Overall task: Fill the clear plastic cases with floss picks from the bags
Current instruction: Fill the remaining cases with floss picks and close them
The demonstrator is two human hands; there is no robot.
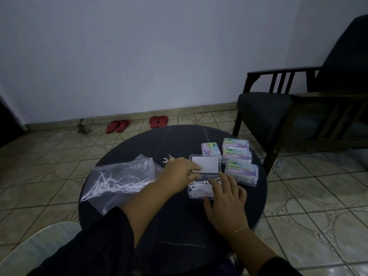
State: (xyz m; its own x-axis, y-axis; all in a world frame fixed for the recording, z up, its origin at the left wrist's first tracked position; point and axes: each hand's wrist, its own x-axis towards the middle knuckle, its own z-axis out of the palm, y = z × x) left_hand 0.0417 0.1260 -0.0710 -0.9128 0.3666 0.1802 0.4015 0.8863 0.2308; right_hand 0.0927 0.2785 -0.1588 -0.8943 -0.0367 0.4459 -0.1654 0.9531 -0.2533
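Dim light falls on a round dark bench (175, 216) over a tiled floor (298, 216); nearest the person, two sleeved forearms reach in over its front edge; the right hand (226, 196) lies with fingers spread and straight over the right part of the open clear case (197, 188), steadying it, gripping nothing that I can make out; the left hand (182, 171) reaches across to the raised lid (205, 165), fingertips on its near left edge, though whether it pinches the lid or only touches it I cannot tell; white floss picks (196, 185) already lie in the tray, so I judge closing to be the step in hand; to do it well, tuck any stray pick below the rim, keep the right hand flat on the base, and press the lid down evenly. Left of the case, a clear bag (121, 180) with loose picks sprawls toward the bench's left rim; just beyond, four filled cases (237, 156) crowd the right rim, leaving little room there; bare bench lies behind the bag. Farther off stand a dark armchair (298, 108) and red slippers (137, 123) by the wall.
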